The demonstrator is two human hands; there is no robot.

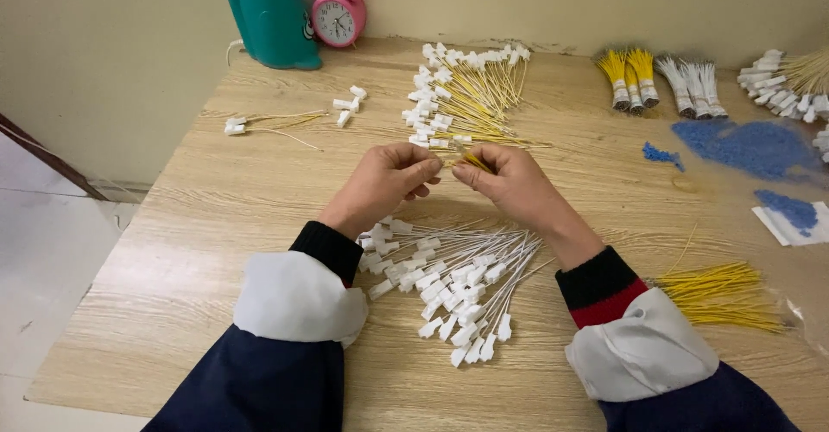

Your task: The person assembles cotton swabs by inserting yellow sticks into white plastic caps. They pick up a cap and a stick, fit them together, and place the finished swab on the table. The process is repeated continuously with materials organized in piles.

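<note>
Nearest the camera, two forearms in dark blue sleeves with white cuff covers (pixel 298 298) and black knit cuffs, the right one striped red, reach forward over a pale wooden table (pixel 173 251). Just past the cuffs, under and between the wrists, lies a fanned pile of white wires with white plastic connectors (pixel 449 285), the connector ends pointing toward the person. Above that pile the two hands meet in the middle of the table. The left hand (pixel 384 182) has its fingertips pinched together on a small white connector (pixel 439 164); the right hand (pixel 509 182) pinches a thin yellow wire (pixel 477 163) between thumb and forefinger, its tip right at that connector, so the two hands nearly touch. Beyond the hands lies a larger spread of yellow wires with white connectors (pixel 462 95), connectors to the left. To the left of it sit a few loose white connectors (pixel 347 106) and a couple of finished wires (pixel 268 123). To the right of the right forearm lies a bundle of bare yellow wires (pixel 717 296). At the far right edge are taped bundles of yellow and white wires (pixel 661 78), a patch of small blue granules (pixel 747 145) and more connector-tipped wires (pixel 790 87). At the back, against the wall, stand a teal pen holder (pixel 272 22) and a pink alarm clock (pixel 337 9).
</note>
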